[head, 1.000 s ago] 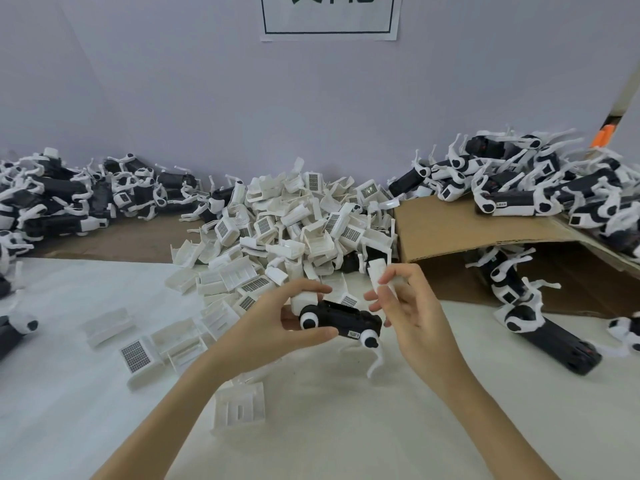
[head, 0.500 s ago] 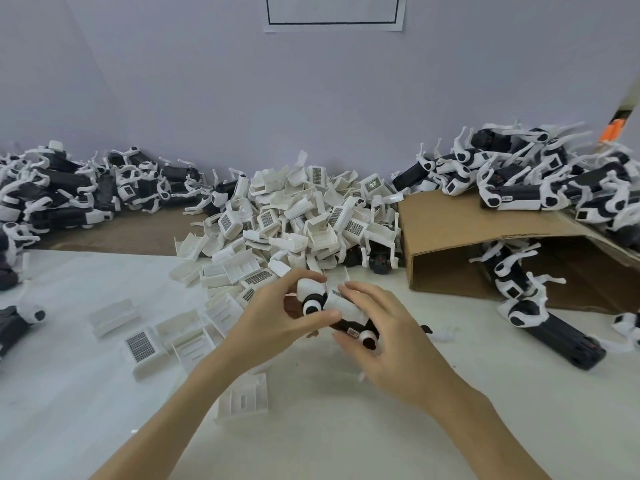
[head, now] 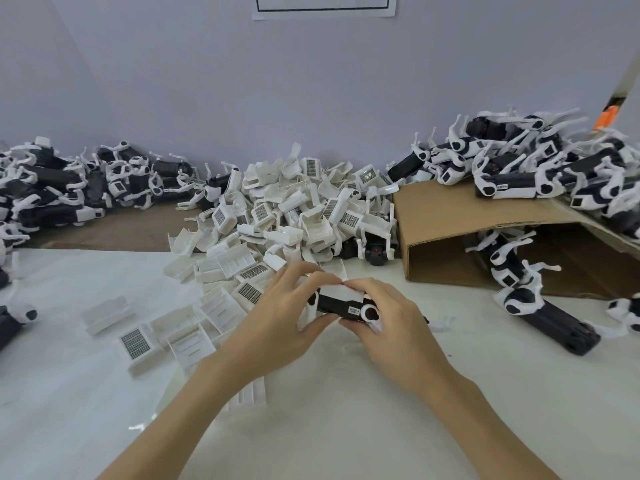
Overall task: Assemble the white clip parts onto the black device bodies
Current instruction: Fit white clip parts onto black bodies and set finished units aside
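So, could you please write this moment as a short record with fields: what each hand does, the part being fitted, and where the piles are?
left hand: grips the left end of the black device
right hand: grips the device's right end, fingers over the top
white clip: sits on top of the device, between both hands
clip pile: middle, behind the hands
device piles: far left and on the cardboard box at right
table: white

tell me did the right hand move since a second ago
Yes. The right hand came down and left onto the black device body, nearer the loose white clip pile; earlier it was held up apart, pinching a white clip now on the body.
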Tool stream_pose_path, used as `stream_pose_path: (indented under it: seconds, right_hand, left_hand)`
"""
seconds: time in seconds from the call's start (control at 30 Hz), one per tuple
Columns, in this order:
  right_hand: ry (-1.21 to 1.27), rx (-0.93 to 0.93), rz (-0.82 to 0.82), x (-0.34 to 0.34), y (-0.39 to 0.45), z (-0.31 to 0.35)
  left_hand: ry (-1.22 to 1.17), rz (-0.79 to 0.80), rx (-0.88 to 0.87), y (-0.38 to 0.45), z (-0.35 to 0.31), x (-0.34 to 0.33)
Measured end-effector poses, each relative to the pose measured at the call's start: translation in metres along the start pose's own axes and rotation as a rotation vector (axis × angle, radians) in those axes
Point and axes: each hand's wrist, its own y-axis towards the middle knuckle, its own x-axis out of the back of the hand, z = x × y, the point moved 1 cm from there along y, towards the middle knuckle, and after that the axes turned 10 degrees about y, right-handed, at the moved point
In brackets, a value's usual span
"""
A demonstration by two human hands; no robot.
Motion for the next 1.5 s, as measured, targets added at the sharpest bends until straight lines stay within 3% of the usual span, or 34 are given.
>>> stream_pose_path:
  seconds: [0.13, 0.4, 0.5, 0.63, 0.7, 0.77, 0.83, 0.97, 1.03, 1.1, 1.2, 1.5]
  right_hand:
    - [0.066, 0.003, -0.068, -0.001, -0.001, 0.005]
    - [-0.035, 0.032, -0.105, 0.003, 0.002, 0.012]
    - [0.293, -0.09, -0.022, 0.012, 0.003, 0.005]
    - [0.95, -0.33, 0.306, 0.017, 0.004, 0.004]
    - [1.076, -0.394, 0.352, 0.021, 0.004, 0.005]
    - [0.959, -0.373, 0.29, 0.025, 0.006, 0.005]
    - [0.778, -0.317, 0.206, 0.025, 0.005, 0.004]
    - [0.304, -0.073, 0.066, 0.013, 0.002, 0.01]
    - [0.104, 0.088, -0.008, 0.008, 0.001, 0.015]
    - [-0.006, 0.169, -0.04, 0.005, 0.0, 0.016]
    - [0.031, 0.125, -0.042, 0.005, -0.002, 0.018]
    - [0.194, 0.025, 0.036, 0.012, 0.0, 0.018]
  left_hand:
    - [-0.009, -0.03, 0.008, -0.001, 0.002, -0.001]
    - [-0.023, -0.049, -0.029, -0.001, 0.003, -0.002]
    - [-0.063, -0.102, -0.078, 0.002, 0.001, 0.004]
    - [-0.019, -0.207, -0.249, 0.003, -0.005, 0.016]
    - [0.044, -0.241, -0.341, 0.004, -0.002, 0.019]
    - [0.067, -0.251, -0.345, 0.004, 0.001, 0.019]
    - [0.023, -0.171, -0.241, 0.004, 0.001, 0.018]
    - [-0.322, -0.065, 0.059, 0.003, 0.009, 0.014]
    - [-0.276, -0.041, 0.142, 0.003, 0.016, 0.013]
    - [-0.189, 0.01, 0.111, 0.002, 0.017, 0.012]
    - [-0.266, 0.059, 0.043, 0.003, 0.016, 0.012]
    - [-0.357, -0.099, 0.028, 0.003, 0.014, 0.013]
